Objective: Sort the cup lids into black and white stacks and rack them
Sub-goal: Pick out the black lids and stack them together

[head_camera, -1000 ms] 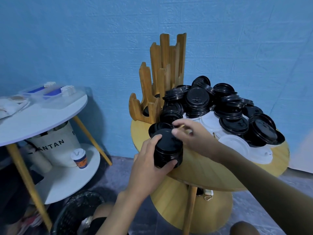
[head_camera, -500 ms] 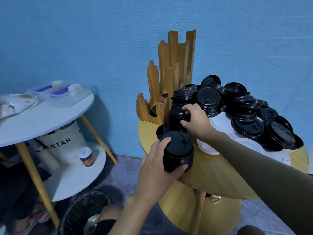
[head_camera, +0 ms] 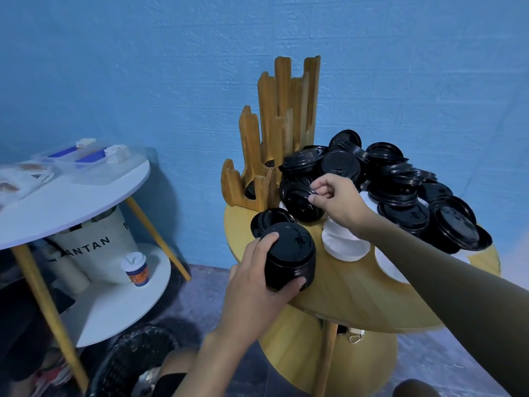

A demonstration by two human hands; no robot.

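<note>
Your left hand [head_camera: 254, 279] grips the black lid stack [head_camera: 290, 260] at the wooden table [head_camera: 357, 293] front edge | your right hand [head_camera: 336, 200] pinches 1 black lid [head_camera: 300, 204] beside the wooden rack [head_camera: 274, 133]

left hand [head_camera: 257, 285] grips black lid stack [head_camera: 290, 260] | right hand [head_camera: 337, 202] pinches black lid [head_camera: 300, 203]

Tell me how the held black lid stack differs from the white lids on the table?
The stack of black plastic lids is dark; the white plastic lids are pale. The black stack stands tall, gripped by the left hand; the white lids lie low on the round wooden table. Both are round lids.
</note>
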